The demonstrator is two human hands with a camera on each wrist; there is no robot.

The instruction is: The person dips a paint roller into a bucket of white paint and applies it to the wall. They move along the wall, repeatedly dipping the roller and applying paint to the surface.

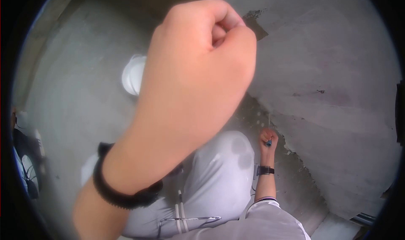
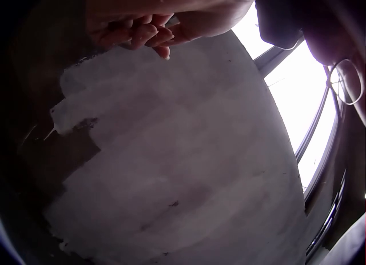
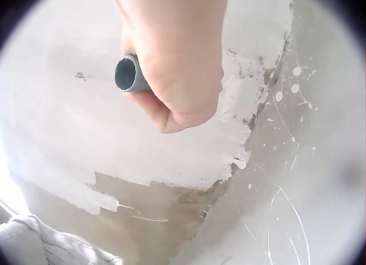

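My left hand (image 1: 198, 67) is raised large and close in the middle of the head view, its fingers curled into a fist, a black band (image 1: 120, 189) round the wrist. In the left wrist view the curled fingers (image 2: 146, 33) show against the wall, with nothing visible in them. Down beside the right knee, my right hand (image 1: 268, 138) grips a blue-grey handle with a hollow round end (image 3: 126, 75). Whatever lies beyond the fist on that handle is hidden. The wall (image 3: 143, 145) behind it carries a pale, ragged-edged coat.
A white bucket (image 1: 134, 74) stands on the grey floor (image 1: 80, 84), partly behind my left forearm. White spatters (image 3: 295, 88) mark the floor by the wall's foot. Another person's shoe (image 1: 29, 168) shows at far left. A bright window (image 2: 300, 99) is beside the wall.
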